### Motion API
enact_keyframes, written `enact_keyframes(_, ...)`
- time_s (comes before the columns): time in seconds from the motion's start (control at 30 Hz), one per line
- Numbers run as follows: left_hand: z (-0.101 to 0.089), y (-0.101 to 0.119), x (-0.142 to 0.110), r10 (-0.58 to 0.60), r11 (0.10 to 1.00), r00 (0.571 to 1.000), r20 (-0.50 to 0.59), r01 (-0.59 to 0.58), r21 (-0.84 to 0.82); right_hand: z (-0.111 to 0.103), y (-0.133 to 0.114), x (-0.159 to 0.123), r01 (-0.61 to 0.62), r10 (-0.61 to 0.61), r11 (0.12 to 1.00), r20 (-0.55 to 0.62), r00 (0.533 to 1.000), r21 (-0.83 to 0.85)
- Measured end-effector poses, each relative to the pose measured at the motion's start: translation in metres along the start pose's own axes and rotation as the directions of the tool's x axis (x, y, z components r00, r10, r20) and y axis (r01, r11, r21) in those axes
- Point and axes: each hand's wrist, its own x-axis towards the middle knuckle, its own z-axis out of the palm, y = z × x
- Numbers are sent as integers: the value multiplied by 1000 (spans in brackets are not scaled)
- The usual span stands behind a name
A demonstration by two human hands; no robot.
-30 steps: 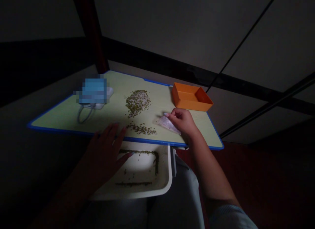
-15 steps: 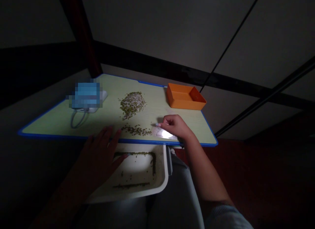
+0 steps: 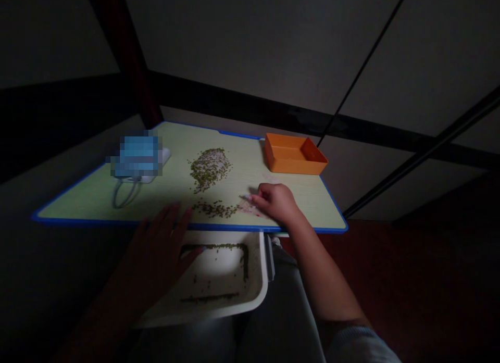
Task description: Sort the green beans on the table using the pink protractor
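Toward the near edge of the board (image 3: 308, 196), your right hand (image 3: 278, 200) pinches a thin sheet (image 3: 250, 208) beside scattered grains (image 3: 216, 209), apparently for control, while your left hand (image 3: 160, 246) spreads open, seemingly for support.

Board (image 3: 117, 199) above tub (image 3: 219, 313); on it, larger seed pile (image 3: 211, 165) behind smaller pile (image 3: 216, 209), box (image 3: 295, 160) right, blurred object, possibly a device (image 3: 136, 157), left.

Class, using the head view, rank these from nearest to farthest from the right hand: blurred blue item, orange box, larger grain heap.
1. Orange box: just beyond the right hand, slightly right.
2. Larger grain heap: to its left, near the middle.
3. Blurred blue item: far left.
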Motion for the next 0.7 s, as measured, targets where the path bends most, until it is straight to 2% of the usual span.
enact_keyframes(0.23,0,-1,0,14,1000,1000,13,-14,-4,-3,13,-5,-75,71,997,-93,993,-33)
enact_keyframes(0.3,0,-1,0,16,1000,1000,9,-16,6,-3,19,-5,-78,80,997,-110,991,27)
enact_keyframes(0.4,0,-1,0,19,1000,1000,-5,-19,19,0,31,-6,-70,106,977,-172,979,203)
enact_keyframes(0.5,-2,0,0,26,999,1000,0,-26,34,3,42,-7,-126,206,940,-232,951,317)
enact_keyframes(0.6,-8,3,0,28,998,999,21,-29,54,3,46,-8,-186,256,921,-171,951,342)
enact_keyframes(0.7,-9,3,0,18,998,999,27,-19,61,3,43,-8,-183,233,925,-116,966,334)
